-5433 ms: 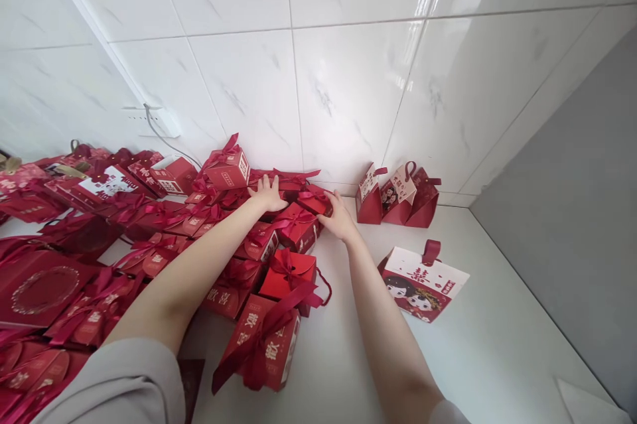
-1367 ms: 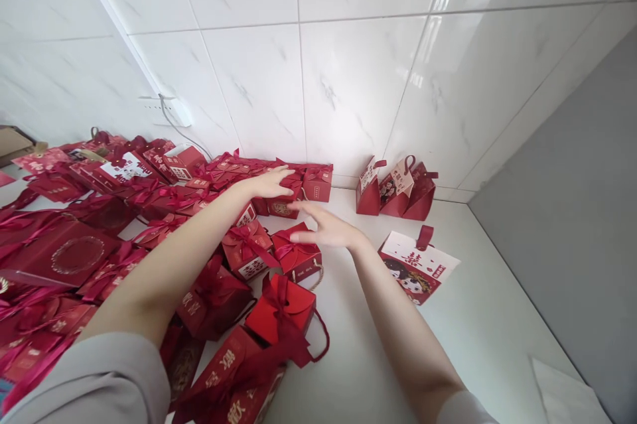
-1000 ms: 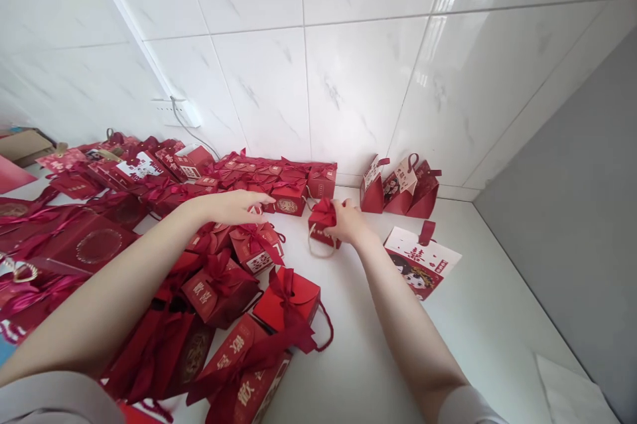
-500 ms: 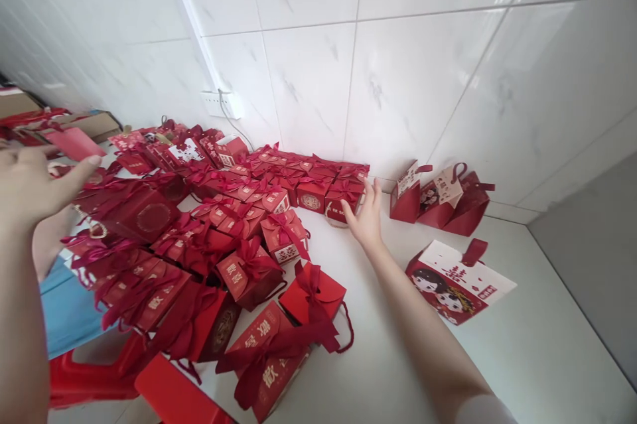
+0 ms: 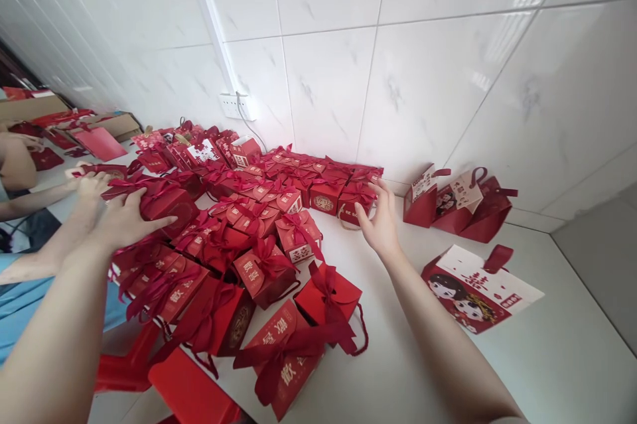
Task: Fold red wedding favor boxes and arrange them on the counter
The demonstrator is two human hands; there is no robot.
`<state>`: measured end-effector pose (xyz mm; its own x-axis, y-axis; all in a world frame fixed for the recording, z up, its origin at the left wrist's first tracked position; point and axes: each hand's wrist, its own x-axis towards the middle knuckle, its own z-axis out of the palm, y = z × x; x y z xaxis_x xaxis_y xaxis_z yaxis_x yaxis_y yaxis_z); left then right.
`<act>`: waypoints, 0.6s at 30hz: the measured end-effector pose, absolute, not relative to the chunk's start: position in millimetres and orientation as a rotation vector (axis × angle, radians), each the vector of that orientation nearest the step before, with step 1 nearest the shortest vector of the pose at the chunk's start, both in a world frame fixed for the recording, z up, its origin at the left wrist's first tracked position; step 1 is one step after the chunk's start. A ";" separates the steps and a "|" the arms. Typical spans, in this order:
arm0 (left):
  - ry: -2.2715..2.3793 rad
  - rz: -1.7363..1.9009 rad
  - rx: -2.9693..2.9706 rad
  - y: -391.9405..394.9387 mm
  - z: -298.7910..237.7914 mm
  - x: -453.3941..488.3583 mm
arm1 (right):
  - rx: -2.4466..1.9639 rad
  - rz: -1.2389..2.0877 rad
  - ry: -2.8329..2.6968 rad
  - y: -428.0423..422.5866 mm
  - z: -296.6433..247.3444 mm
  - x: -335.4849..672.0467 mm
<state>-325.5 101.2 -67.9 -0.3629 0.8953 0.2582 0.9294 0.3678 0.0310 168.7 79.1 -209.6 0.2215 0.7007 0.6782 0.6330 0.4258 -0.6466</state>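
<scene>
My left hand [image 5: 119, 221] reaches over the left side of the boxes, fingers spread and thumb out. It is nearest a large dark red gift box [image 5: 172, 208] with a ribbon; whether it touches is hard to tell. With fingers apart, my right hand [image 5: 381, 221] rests at the right end of the back row, beside a red gift box [image 5: 352, 205] with a beige cord handle. Many red ribbon-tied boxes stand in rows between my hands. A loose gift box [image 5: 286, 354] lies at the front, next to a bright red box [image 5: 328, 294].
Right of my arm stands a box with a cartoon couple [image 5: 468, 291]; behind it are several handled boxes [image 5: 458, 205] by the tiled wall. A socket strip [image 5: 237, 107] with a cable is on the wall. Co-workers' hands [image 5: 89, 188] work at left. A red stool [image 5: 124, 361] stands below.
My left hand has come right and down over the boxes. My right hand stays by the back row's end. The view has turned slightly left, showing more of the co-workers.
</scene>
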 end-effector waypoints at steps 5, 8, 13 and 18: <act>-2.398 -0.198 -1.667 87.0 -58.5 -310.0 | -1.243 0.103 -1.425 76.7 -200.7 184.1; -2.318 -0.248 -1.716 86.7 -38.0 -276.1 | -1.216 0.127 -1.370 73.0 -188.6 193.4; -1.990 -0.413 -2.206 122.5 -19.4 -172.8 | -1.171 0.125 -1.267 59.7 -163.8 207.9; -2.075 -0.613 -2.340 205.2 -42.9 -65.1 | -1.174 0.040 -1.194 40.2 -143.4 223.6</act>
<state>-65.1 205.2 -42.9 0.0784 0.9644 0.2526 0.9468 -0.1513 0.2839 223.6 40.2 -143.4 0.4381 0.5754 0.6906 0.5281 0.4569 -0.7157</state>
